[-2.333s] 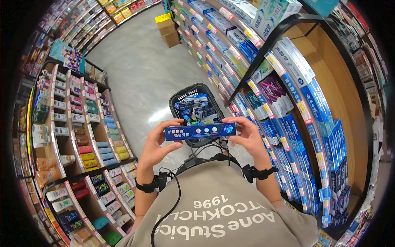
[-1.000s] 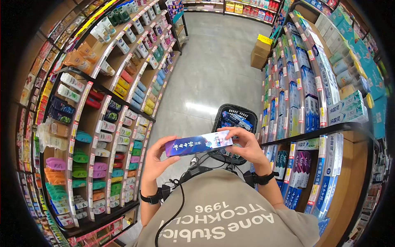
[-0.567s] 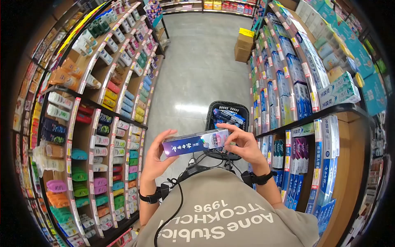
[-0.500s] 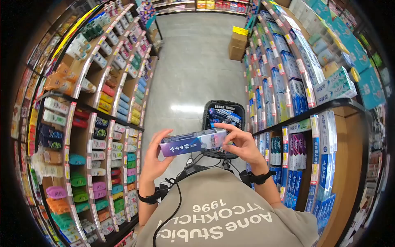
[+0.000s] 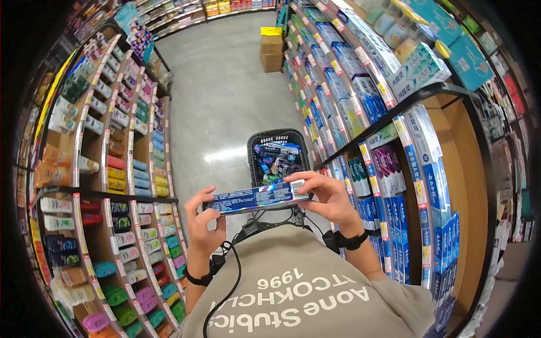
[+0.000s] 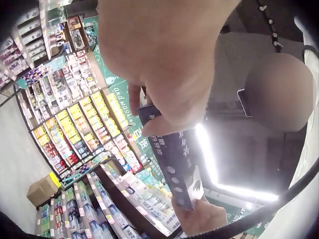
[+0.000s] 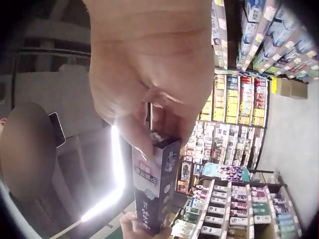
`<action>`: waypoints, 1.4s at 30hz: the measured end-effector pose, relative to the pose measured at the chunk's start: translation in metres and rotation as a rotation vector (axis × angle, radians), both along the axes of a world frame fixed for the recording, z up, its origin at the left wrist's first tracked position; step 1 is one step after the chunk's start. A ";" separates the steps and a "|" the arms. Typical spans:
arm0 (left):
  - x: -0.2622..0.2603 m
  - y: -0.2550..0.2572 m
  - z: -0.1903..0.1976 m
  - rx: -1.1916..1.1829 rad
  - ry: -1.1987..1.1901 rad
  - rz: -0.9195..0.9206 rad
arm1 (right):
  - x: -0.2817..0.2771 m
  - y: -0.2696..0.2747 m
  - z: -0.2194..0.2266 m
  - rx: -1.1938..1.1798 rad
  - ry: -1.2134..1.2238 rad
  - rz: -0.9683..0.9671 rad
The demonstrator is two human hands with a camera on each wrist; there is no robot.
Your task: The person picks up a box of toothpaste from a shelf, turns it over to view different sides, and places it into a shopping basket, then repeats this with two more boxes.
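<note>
A long blue toothpaste box (image 5: 256, 198) lies level across the middle of the head view, its densely printed side up and a white barcode patch towards its right end. My left hand (image 5: 205, 225) pinches the left end between thumb and fingers. At the other end my right hand (image 5: 329, 198) grips the box with thumb below and fingers over the top edge. In the right wrist view the toothpaste box (image 7: 155, 189) hangs from the right hand's fingers, with the left hand's fingertips at its far end.
Beyond the box, a black shopping basket (image 5: 252, 160) on the floor holds several blue boxes. Shelves of toothpaste boxes (image 5: 397, 219) flank the right side; shelves of bottles (image 5: 112, 174) flank the left. Cardboard cartons (image 5: 271, 53) stand farther down the grey aisle floor (image 5: 208, 101).
The toothpaste box has been turned from its purple front to its printed blue side with the barcode. Both hands keep hold of it. The head view has swung towards the right-hand shelves.
</note>
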State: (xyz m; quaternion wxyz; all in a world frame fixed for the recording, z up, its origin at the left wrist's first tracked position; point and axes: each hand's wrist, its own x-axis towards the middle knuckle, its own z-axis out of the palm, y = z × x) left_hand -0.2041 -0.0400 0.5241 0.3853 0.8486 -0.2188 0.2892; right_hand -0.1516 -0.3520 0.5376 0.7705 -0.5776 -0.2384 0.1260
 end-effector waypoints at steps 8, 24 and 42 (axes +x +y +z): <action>0.018 -0.006 0.001 -0.012 -0.086 -0.018 | -0.015 -0.006 0.004 -0.011 -0.087 -0.049; 0.042 -0.020 0.000 -0.033 0.533 -0.212 | -0.037 -0.012 -0.002 -0.062 -0.041 -0.294; 0.040 -0.044 -0.034 0.025 0.710 -0.234 | -0.032 0.010 0.020 -0.341 -0.290 -0.285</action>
